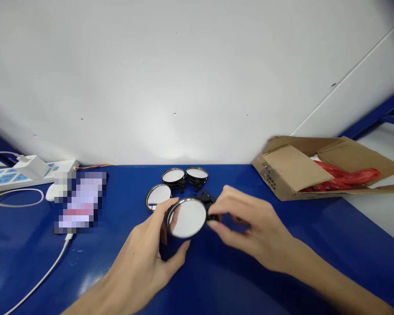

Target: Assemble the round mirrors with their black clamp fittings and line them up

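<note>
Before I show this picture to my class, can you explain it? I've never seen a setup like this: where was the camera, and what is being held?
There is no machine here: these are a person's own bare hands, seen from a single camera worn on their head, looking forward and down. The left hand holds a round mirror by its rim, and the right hand pinches a black bracket behind it. Three more round mirrors lie on the blue table. To the right is an open cardboard box with red plastic inside; to the left is a white power strip.
</note>
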A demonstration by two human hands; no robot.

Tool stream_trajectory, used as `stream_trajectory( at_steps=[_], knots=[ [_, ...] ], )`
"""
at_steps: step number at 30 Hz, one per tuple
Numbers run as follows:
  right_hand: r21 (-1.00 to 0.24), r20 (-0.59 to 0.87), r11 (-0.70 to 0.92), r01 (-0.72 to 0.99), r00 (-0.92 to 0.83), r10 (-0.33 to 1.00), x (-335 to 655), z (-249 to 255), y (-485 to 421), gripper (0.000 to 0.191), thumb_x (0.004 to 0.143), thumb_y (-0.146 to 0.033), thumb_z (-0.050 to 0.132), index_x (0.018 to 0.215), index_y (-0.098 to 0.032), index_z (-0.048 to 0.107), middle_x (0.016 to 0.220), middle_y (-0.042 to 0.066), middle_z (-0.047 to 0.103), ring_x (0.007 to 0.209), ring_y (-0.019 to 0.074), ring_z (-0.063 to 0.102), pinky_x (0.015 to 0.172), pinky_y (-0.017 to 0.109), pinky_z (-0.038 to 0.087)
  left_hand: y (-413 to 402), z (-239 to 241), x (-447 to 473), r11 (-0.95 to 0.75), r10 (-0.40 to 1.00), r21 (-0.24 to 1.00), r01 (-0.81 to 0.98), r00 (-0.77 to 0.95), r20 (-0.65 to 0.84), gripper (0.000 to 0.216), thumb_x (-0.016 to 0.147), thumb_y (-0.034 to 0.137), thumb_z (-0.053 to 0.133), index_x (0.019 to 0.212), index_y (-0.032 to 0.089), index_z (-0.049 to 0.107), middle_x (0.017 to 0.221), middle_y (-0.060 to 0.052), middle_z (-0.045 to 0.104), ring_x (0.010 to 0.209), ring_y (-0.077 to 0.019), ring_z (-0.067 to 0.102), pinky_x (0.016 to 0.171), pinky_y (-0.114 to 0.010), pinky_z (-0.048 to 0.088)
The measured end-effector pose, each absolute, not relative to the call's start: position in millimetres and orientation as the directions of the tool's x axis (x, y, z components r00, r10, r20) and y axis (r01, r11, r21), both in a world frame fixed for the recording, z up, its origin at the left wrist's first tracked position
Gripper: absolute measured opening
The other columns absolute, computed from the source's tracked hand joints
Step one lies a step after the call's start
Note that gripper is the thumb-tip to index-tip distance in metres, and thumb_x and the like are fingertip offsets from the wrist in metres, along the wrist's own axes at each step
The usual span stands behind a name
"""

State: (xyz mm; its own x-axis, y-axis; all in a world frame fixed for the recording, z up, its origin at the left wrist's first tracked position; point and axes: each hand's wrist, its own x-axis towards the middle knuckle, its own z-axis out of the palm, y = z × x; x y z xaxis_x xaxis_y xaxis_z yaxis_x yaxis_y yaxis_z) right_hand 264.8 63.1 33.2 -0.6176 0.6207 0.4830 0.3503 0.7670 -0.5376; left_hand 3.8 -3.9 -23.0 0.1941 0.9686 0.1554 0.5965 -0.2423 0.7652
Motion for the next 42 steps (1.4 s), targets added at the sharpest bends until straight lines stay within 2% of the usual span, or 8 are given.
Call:
stream_trajectory(
  at_steps=[4, 10, 13, 17, 19, 25, 42],
  knots=[
    [-0.54, 0.484, 0.673, 0.505, -0.469, 0.739, 251.5, 54.4, 90.9, 0.01, 0.108, -0.02, 0.072, 0.099, -0.022, 0.077, 0.085, -0.002, 0.063, 0.069, 0.0127, 0.052, 0.066, 0.03, 0.043, 0.3, -23.6, 2.9, -0.207, 0.978, 0.772, 0.601, 0.159, 0.137, 0.075, 0.105, 0.04, 0.07, 0.169, 0.047, 0.032, 0.103, 0.006, 0.074, 0.061, -0.0144, 0.063, 0.055, -0.027, 0.054],
    [-0.547, 0.546, 0.628, 0.554, -0.334, 0.769, 220.3, 51.4, 132.7, 0.01, 0.106, -0.023, 0.075, 0.096, -0.02, 0.077, 0.091, 0.001, 0.072, 0.074, 0.0155, 0.057, 0.071, 0.032, 0.046, -2.2, -23.3, 1.4, -0.197, 0.98, 0.772, 0.604, 0.096, 0.175, 0.053, 0.111, 0.044, 0.064, 0.158, 0.042, 0.039, 0.095, 0.009, 0.073, 0.059, -0.0131, 0.063, 0.059, -0.026, 0.053],
    [-0.531, 0.524, 0.607, 0.592, -0.333, 0.784, 207.1, 35.8, 145.1, 0.009, 0.106, -0.023, 0.074, 0.098, -0.02, 0.076, 0.096, 0.003, 0.077, 0.082, 0.0186, 0.065, 0.076, 0.033, 0.05, -2.5, -23.2, 1.9, -0.297, 0.954, 0.734, 0.611, 0.171, 0.245, 0.038, 0.112, 0.036, 0.062, 0.147, 0.037, 0.047, 0.089, 0.01, 0.072, 0.056, -0.0126, 0.063, 0.057, -0.026, 0.051],
    [-0.509, 0.496, 0.607, 0.61, -0.368, 0.786, 196.3, 15.9, 148.5, 0.012, 0.107, -0.023, 0.073, 0.095, -0.021, 0.073, 0.098, 0.005, 0.077, 0.091, 0.0215, 0.07, 0.084, 0.035, 0.052, -3.1, -23.8, 4.0, -0.421, 0.907, 0.664, 0.619, 0.265, 0.328, 0.003, 0.113, 0.028, 0.059, 0.114, 0.029, 0.062, 0.079, 0.008, 0.068, 0.056, -0.0125, 0.062, 0.056, -0.026, 0.048],
    [-0.501, 0.482, 0.601, 0.623, -0.376, 0.791, 194.1, 10.2, 147.4, 0.015, 0.108, -0.023, 0.073, 0.092, -0.021, 0.072, 0.097, 0.005, 0.076, 0.091, 0.0218, 0.07, 0.085, 0.036, 0.052, -3.9, -24.0, 4.9, -0.439, 0.898, 0.652, 0.618, 0.283, 0.336, 0.009, 0.113, 0.027, 0.059, 0.105, 0.027, 0.064, 0.077, 0.007, 0.067, 0.057, -0.0123, 0.06, 0.056, -0.026, 0.046],
    [-0.493, 0.438, 0.558, 0.667, -0.363, 0.822, 193.2, 2.2, 145.7, 0.017, 0.106, -0.024, 0.077, 0.09, -0.021, 0.073, 0.096, 0.004, 0.076, 0.092, 0.0229, 0.07, 0.087, 0.037, 0.053, -4.6, -23.1, 6.0, -0.473, 0.881, 0.622, 0.624, 0.314, 0.355, 0.012, 0.112, 0.022, 0.058, 0.102, 0.025, 0.064, 0.076, 0.005, 0.066, 0.057, -0.0123, 0.057, 0.055, -0.026, 0.044],
    [-0.467, 0.392, 0.503, 0.727, -0.34, 0.855, 195.6, -2.8, 139.7, 0.01, 0.1, -0.026, 0.087, 0.096, -0.022, 0.078, 0.097, 0.004, 0.077, 0.097, 0.0243, 0.071, 0.082, 0.037, 0.052, -5.3, -25.7, 5.7, -0.5, 0.866, 0.586, 0.637, 0.349, 0.358, 0.013, 0.114, 0.021, 0.055, 0.105, 0.025, 0.063, 0.076, 0.006, 0.064, 0.057, -0.0135, 0.057, 0.056, -0.028, 0.045]
  ],
)
